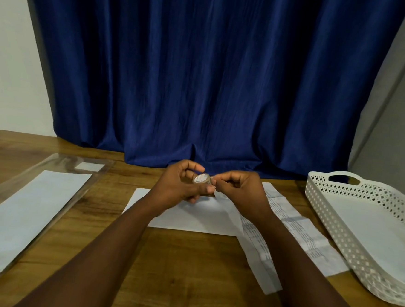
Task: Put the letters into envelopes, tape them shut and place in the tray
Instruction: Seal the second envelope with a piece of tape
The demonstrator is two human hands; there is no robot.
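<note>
My left hand (182,184) grips a small roll of tape (201,178) above the table's middle. My right hand (238,188) pinches the tape's free end beside the roll. Under both hands lies a white envelope (187,215) flat on the wooden table. To its right lie printed letters (294,228), folded lengthwise, one partly over the envelope's right end. A white perforated tray (324,209) stands at the far right with a white envelope (373,234) inside it.
At the left a clear plastic sleeve (59,167) holds a stack of white envelopes (27,210). A dark blue curtain (209,82) hangs behind the table and drapes onto its far edge. Bare wood (176,271) shows between my forearms.
</note>
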